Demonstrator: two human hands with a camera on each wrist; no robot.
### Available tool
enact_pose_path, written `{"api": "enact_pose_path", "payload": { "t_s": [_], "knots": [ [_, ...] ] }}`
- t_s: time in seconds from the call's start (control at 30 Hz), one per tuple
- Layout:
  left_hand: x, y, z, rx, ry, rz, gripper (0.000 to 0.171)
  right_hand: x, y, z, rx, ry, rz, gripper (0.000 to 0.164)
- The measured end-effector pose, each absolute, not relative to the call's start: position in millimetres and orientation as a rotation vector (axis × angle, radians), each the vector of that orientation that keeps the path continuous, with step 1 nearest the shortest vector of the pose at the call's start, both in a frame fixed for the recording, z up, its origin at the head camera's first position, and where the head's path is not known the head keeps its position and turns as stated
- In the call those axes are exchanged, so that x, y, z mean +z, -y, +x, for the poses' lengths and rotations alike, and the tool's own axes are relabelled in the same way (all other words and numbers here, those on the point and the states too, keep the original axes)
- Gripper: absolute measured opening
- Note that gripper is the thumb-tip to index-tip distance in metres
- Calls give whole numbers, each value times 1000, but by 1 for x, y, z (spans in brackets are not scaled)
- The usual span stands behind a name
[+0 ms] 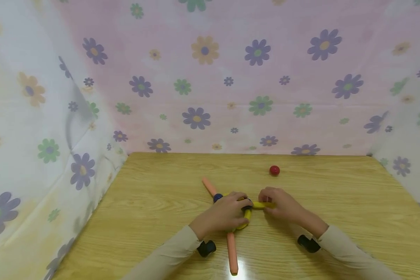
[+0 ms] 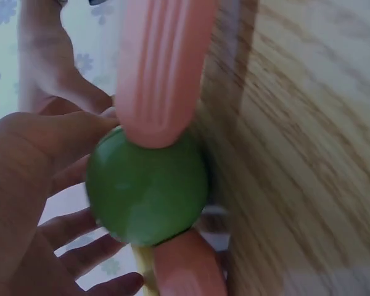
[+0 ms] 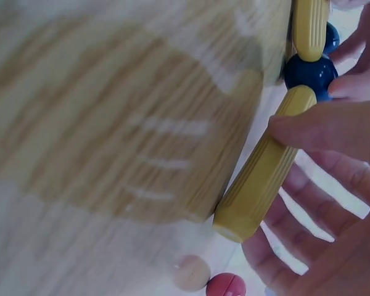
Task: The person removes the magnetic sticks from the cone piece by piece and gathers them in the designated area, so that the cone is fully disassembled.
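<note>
A toy frame of ridged rods and balls lies on the wooden table. My left hand [image 1: 224, 212] arches over it and grips it around a dark blue ball [image 3: 308, 73], largely covered in the head view. Between the thumb and fingers of my right hand [image 1: 285, 205] is a yellow rod [image 3: 259, 179]; its inner end touches that blue ball. Another yellow rod [image 3: 310, 31] joins the ball's other side. Beneath the left hand, a green ball [image 2: 147, 188] connects to a salmon-pink rod [image 1: 232, 254]. A second pink rod [image 1: 209, 186] extends from another blue ball [image 1: 218, 198].
A loose red ball [image 1: 274, 170] sits farther back on the table [image 1: 161, 175], beyond the right hand. Flowered cloth [image 1: 227, 97] closes off the back and both sides. Black wrist devices [image 1: 206, 248] hang below the sleeves.
</note>
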State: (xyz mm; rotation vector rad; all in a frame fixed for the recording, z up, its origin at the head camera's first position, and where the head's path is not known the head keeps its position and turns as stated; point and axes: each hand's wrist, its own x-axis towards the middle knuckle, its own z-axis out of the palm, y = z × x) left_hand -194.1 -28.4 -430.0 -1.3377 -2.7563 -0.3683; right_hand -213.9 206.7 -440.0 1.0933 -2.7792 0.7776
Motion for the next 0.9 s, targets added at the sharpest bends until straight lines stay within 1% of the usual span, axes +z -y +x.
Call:
{"api": "enact_pose_path", "payload": {
  "t_s": [0.2,0.63,0.8,0.9],
  "knots": [
    [-429,29,-196,-434,2815,-1337,41,-437,-201,-206,609,2790,1025,25],
    [-432,30,-200,-446,2801,-1370,47,-433,-198,-199,403,2782,998,25],
    [-431,31,-201,-443,2794,-1381,47,-433,-212,-203,388,2801,888,22],
    [-432,32,-200,-451,2790,-1392,47,-432,-227,-207,456,2811,809,23]
  ]
}}
